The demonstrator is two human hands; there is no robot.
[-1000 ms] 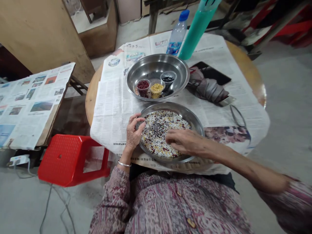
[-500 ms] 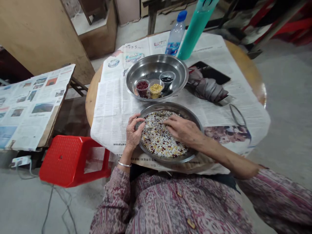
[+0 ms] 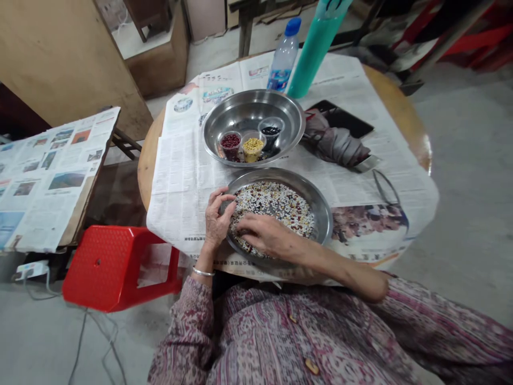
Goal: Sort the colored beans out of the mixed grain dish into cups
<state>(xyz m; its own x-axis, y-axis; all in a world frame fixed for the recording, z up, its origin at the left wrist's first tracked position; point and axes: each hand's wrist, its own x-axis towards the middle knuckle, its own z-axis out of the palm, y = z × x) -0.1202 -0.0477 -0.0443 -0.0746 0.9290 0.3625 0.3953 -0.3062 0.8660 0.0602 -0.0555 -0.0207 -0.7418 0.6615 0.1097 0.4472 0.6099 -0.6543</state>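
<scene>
My left grip (image 3: 217, 220) curls at the left rim of the pan (image 3: 325, 222), thumb and fingers slightly parted; whether it clasps, I can't tell. My right grip (image 3: 269, 235) is bent over the mixed grains (image 3: 292, 207) inside, fingertips hard to make out, contents unclear. Newspaper (image 3: 174, 190) spreads to my left grip's left; beyond both grips sits a basin (image 3: 234, 118). My right forearm hides some near rim.

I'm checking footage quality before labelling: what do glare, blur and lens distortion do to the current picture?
Head view: pale reflections on the upper bowl and a glint on the table's right edge; head view: right hand slightly soft, individual grains hard to make out; head view: green bottle leans outward, probably wide-angle stretch.
</scene>
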